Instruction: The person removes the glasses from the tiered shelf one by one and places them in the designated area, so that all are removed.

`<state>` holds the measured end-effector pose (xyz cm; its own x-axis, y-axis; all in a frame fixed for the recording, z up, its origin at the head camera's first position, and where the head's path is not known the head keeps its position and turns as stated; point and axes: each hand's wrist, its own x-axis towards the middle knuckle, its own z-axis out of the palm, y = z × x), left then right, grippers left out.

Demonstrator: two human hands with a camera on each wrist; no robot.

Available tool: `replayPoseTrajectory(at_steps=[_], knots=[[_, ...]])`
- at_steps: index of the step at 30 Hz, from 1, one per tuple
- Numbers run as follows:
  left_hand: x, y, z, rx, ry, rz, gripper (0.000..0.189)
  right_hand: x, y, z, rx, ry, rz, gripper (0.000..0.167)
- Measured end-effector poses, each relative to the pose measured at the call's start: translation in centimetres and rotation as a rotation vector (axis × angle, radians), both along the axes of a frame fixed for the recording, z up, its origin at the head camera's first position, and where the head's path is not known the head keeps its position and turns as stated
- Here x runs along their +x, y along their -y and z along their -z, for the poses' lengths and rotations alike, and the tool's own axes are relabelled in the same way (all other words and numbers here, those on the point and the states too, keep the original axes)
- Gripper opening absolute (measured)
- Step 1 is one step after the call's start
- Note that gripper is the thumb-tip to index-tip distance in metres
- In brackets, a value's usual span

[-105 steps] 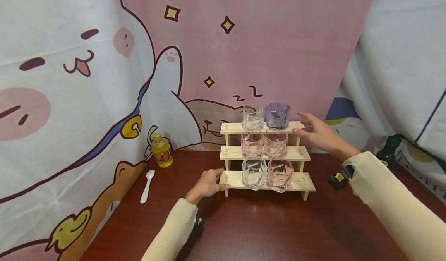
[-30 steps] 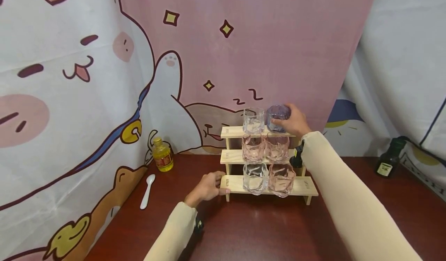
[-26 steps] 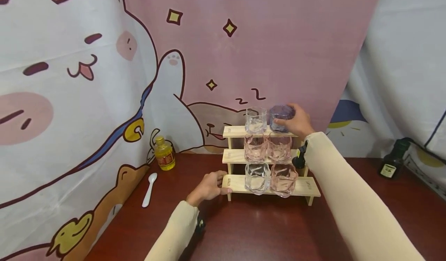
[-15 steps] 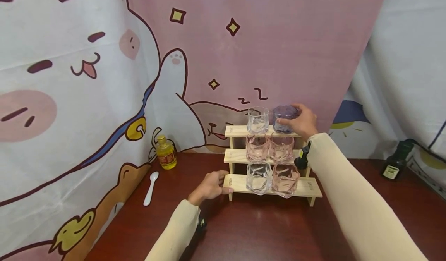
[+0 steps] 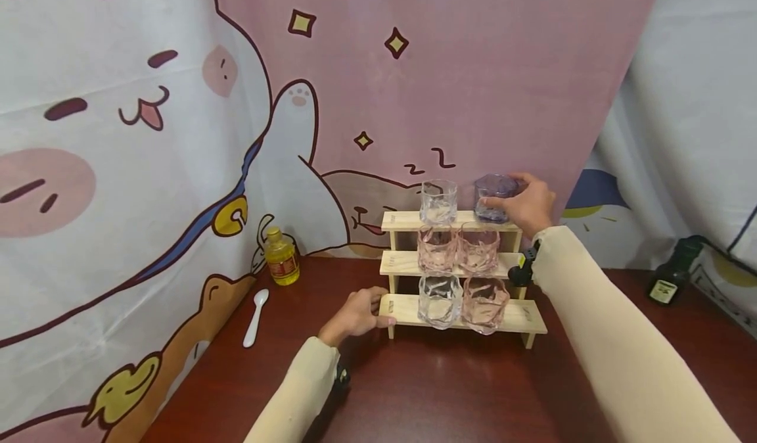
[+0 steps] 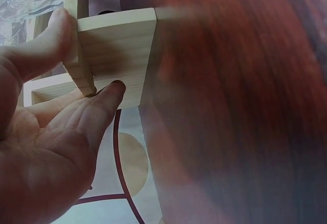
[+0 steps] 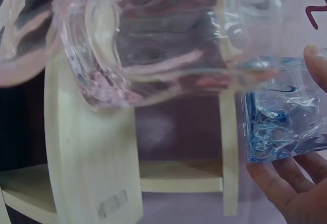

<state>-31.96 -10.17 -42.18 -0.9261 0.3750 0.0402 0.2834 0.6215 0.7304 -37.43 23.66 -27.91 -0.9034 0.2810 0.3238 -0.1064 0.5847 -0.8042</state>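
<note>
A three-tier wooden rack (image 5: 408, 308) carries several wavy glasses. My left hand (image 5: 357, 313) grips the left end of its bottom board, thumb on top and fingers underneath; the left wrist view shows this board end (image 6: 76, 55) between thumb and fingers (image 6: 104, 106). At the top tier's right part, my right hand (image 5: 531, 203) holds a bluish-purple glass (image 5: 492, 200) from its right side, upright, thumb in front. In the right wrist view this glass (image 7: 286, 114) sits close to the top board (image 7: 229, 152); whether they touch, I cannot tell. A clear glass (image 5: 439, 201) stands to its left.
Two pink glasses (image 5: 478, 249) fill the middle tier. A clear glass (image 5: 440, 302) and a pink one (image 5: 485, 305) stand on the bottom tier. Left on the table are a yellow oil bottle (image 5: 281, 257) and a white spoon (image 5: 255, 318); a dark bottle (image 5: 674, 272) is far right.
Since the first frame, my right hand has come in and taken hold of the purple glass. Over the last half second the glass has shifted right, away from the clear one. My left hand stays put.
</note>
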Motion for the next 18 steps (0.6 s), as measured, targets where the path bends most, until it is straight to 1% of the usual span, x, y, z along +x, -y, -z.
replayPoseTrajectory(at_steps=[6, 11, 18], knots=[[0.0, -0.2, 0.2, -0.005, -0.010, 0.009, 0.063, 0.6, -1.2, -0.4, 0.010, -0.002, -0.002, 0.088], [-0.2, -0.4, 0.3, 0.011, -0.006, 0.024, 0.065, 1.6, -2.4, -0.8, 0.024, -0.009, 0.035, 0.089], [-0.2, -0.1, 0.3, 0.006, -0.002, 0.006, 0.067, 3.0, -4.1, -1.2, 0.035, 0.008, 0.063, 0.097]])
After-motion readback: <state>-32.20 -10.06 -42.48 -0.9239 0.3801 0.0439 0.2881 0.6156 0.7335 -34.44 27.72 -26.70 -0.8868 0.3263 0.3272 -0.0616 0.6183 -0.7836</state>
